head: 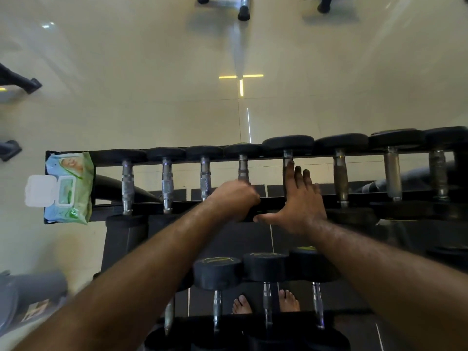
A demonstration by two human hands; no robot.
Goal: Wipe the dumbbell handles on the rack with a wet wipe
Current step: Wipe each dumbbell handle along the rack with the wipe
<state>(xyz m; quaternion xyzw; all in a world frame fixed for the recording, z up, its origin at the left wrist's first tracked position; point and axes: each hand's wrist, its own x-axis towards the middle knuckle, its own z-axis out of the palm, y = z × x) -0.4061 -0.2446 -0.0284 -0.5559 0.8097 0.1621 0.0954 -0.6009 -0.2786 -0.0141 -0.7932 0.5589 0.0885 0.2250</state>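
Note:
Black dumbbells with metal handles lie side by side on the top tier of a black rack (273,198). My left hand (235,198) is curled round the near end of the fourth dumbbell handle (243,167) from the left. No wipe shows in it. My right hand (301,201) lies flat with straight fingers over the fifth dumbbell handle (287,155), thumb spread toward the left hand. A green and blue wet wipe pack (69,188) rests on the rack's left end with its white lid flipped open.
A lower tier holds more dumbbells (216,273) near my bare feet (241,304). Shiny tiled floor (152,97) lies beyond the rack. Bench legs (244,8) stand at the top and machine feet (30,84) at the left.

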